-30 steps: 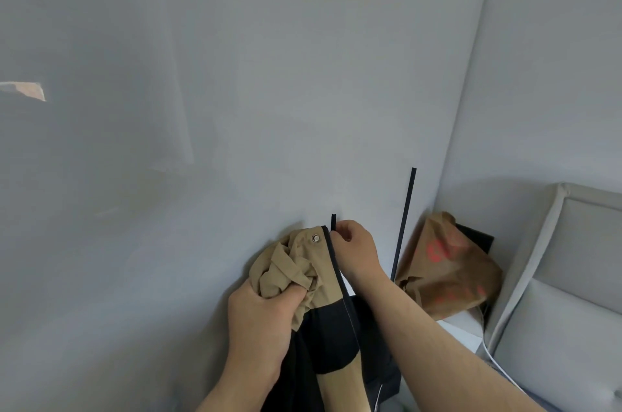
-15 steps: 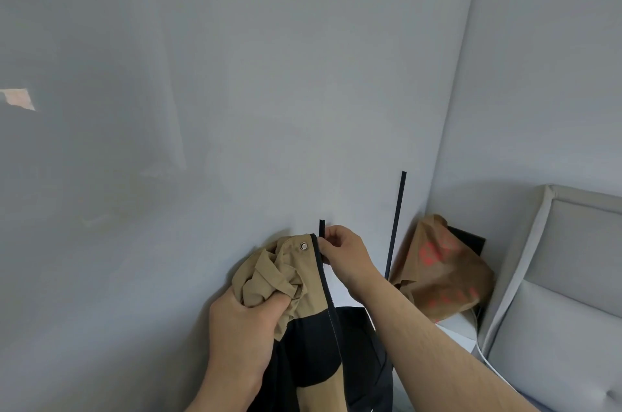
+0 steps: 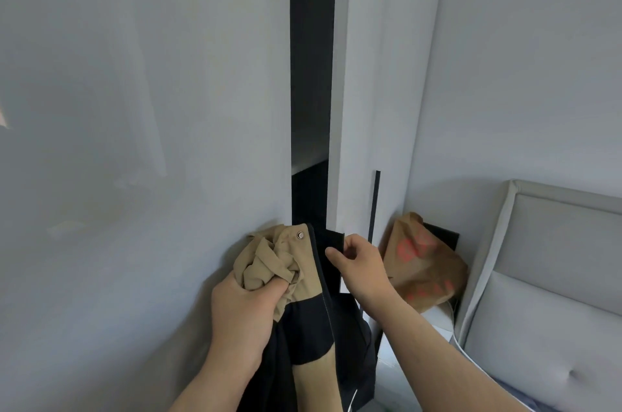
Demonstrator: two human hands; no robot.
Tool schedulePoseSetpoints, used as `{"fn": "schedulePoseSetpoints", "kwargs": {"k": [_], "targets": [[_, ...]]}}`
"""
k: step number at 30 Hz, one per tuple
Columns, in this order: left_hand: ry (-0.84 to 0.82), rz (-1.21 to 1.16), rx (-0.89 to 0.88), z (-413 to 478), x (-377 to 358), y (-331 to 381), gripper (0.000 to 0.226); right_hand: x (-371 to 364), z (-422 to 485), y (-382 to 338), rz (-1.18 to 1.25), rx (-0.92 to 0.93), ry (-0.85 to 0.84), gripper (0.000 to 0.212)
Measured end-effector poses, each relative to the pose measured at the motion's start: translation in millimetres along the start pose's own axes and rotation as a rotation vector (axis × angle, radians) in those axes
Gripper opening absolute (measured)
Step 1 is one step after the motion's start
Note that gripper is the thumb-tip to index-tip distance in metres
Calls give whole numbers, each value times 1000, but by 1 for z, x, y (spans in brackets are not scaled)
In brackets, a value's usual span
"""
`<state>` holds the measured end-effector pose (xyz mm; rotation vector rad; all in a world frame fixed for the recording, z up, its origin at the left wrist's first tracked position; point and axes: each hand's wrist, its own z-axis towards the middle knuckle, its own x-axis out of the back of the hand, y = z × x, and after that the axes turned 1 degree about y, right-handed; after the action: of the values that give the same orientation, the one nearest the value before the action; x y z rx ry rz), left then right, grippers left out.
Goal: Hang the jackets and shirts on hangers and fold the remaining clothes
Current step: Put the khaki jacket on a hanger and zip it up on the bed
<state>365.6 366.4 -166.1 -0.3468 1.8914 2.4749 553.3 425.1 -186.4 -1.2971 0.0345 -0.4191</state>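
Observation:
A tan and black jacket (image 3: pixel 304 277) with a metal snap hangs bunched in front of the white wardrobe. My left hand (image 3: pixel 245 310) is closed around its crumpled tan collar. My right hand (image 3: pixel 358 267) grips the black handle edge (image 3: pixel 335 243) of the right wardrobe door (image 3: pixel 367 108). The door stands ajar, showing a dark gap (image 3: pixel 311 75) with a shelf inside. No hanger shows.
The left wardrobe door (image 3: pixel 151 108) is a closed white panel. A brown paper bag (image 3: pixel 424 267) with red print leans in the corner on a white ledge. A grey padded headboard (image 3: pixel 555 277) stands at the right. A second thin black handle strip (image 3: pixel 373 206) runs beside the bag.
The right wardrobe door has swung open, revealing a dark gap where the doors were closed. My right hand pulled the handle edge rightward. My left hand still holds the jacket.

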Motion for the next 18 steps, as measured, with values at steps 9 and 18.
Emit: {"fn": "schedulePoseSetpoints", "kwargs": {"k": [9, 18], "targets": [[-108, 15, -1, 4, -42, -4, 27, 57, -18, 15, -89, -33, 302, 25], [-172, -45, 5, 16, -74, -1, 38, 121, -26, 17, -225, -7, 370, 14]]}}
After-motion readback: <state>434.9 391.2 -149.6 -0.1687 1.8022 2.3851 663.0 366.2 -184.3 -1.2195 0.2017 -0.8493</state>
